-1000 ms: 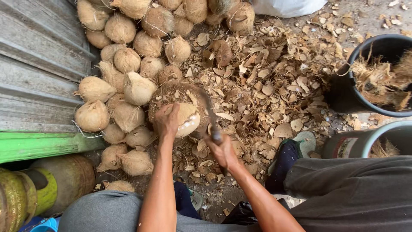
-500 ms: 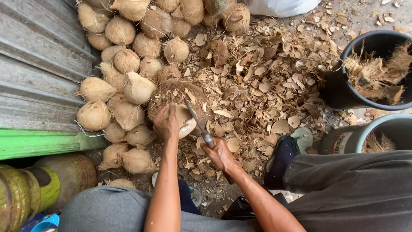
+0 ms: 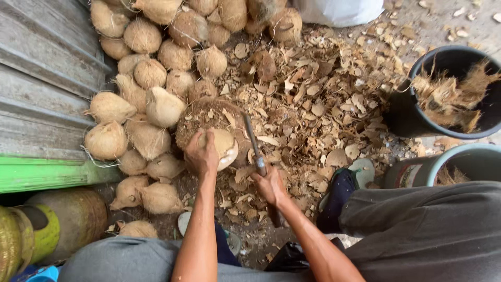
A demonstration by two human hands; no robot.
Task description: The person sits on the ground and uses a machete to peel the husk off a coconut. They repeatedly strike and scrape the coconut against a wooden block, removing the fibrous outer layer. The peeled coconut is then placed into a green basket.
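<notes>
Holding the pale coconut (image 3: 222, 147) steady on the round chopping block (image 3: 209, 122), the left hand (image 3: 201, 156) keeps its closed grip while the right hand (image 3: 269, 185), fist shut around the knife (image 3: 254, 143), has swung the blade upright beside it since half a second ago.

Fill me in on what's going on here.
A seated person is trimming a coconut. The left hand holds it down on a round chopping block, while the right hand grips a long knife beside it. Husked coconuts are piled to the left, shell chips litter the ground, and a black bucket holds fibre.
</notes>
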